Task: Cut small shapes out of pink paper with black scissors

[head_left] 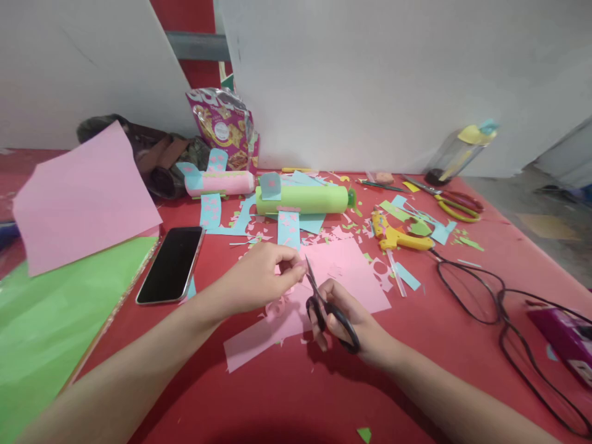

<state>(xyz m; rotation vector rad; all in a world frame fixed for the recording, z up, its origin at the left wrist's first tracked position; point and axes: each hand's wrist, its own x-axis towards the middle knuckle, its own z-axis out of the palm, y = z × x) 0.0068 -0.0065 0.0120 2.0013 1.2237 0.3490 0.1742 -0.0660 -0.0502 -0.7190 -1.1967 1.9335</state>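
Note:
My right hand [345,324] grips black-handled scissors [324,302], blades pointing up and away toward my left fingers. My left hand [261,274] pinches a tiny pink paper scrap [291,269] right at the scissor tips. Under both hands lies a cut-up pink paper sheet [342,271] on the red table [287,394]. Beyond it rest a green paper-covered tube plane with blue spotted wings [303,200] and a smaller pink tube plane [219,182].
A black phone [171,264] lies left of my left hand, beside green [55,320] and pink [83,191] paper sheets. A yellow glue gun [398,237] with its black cord [499,320], red-yellow scissors [456,203], a bottle [460,154], a snack bag [224,126] and scattered paper scraps surround them.

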